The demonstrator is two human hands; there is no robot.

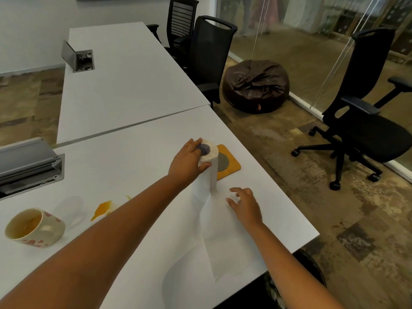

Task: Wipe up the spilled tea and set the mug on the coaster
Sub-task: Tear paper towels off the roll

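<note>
White bench [133, 90] tops abut, each with a cable box [83, 60]. Black office chairs [361, 121], brown beanbag [255, 85], glass wall [312, 30], mottled brown carpet [323, 197].

On the table [133, 166]: mug [34, 228] at nine o'clock, spilled tea [101, 210] just right of it; paper roll [209, 166] upright at centre, coaster [229, 161] touching it at two o'clock; unrolled sheet [220, 237] trailing toward six o'clock.
</note>
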